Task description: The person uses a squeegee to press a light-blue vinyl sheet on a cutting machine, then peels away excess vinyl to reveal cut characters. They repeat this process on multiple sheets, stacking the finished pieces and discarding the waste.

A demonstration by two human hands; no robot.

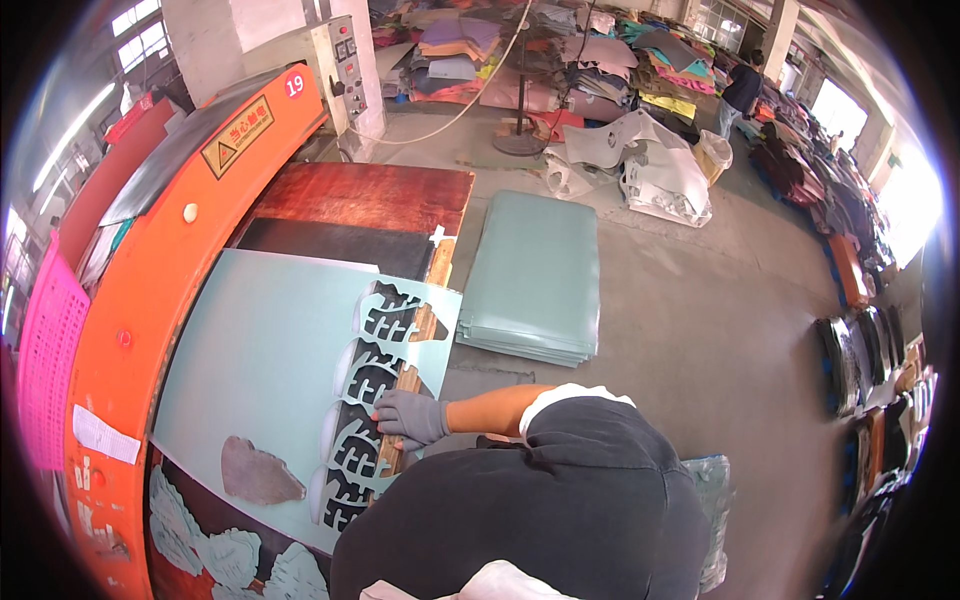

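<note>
And here's the blue-green sheet [270, 330], laid over the worktop [340, 190] beneath the press, with a row of curvy cut-outs [372, 375] down its right side, dark showing through, pale strips threading across them. The gloved right hand [412, 417] is right there, at the lower cut-outs, over the wooden strip [386, 455] that shows through. The grip? Fingers bent, thumb side low, but whether they pinch the sheet's edge or merely press on it, I can't tell. The left hand can't be picked out at all.

The step in hand looks, on my reading, like handling the sheet along its cut side. The next move would call for a sure hold on those thin webs, and a gentle, even pull, because they could tear or snag.

Moving out: a grey irregular patch [260, 473] lies on the sheet lower down; just below the sheet, loose cut pieces [228, 556]. The orange press beam [200, 235] arches along the left, a pink basket [55, 360] beyond. To the right, a neat stack of blue-green sheets [530, 265]; farther back, heaped coloured material [460, 40] and a co-worker [741, 92] standing.
</note>
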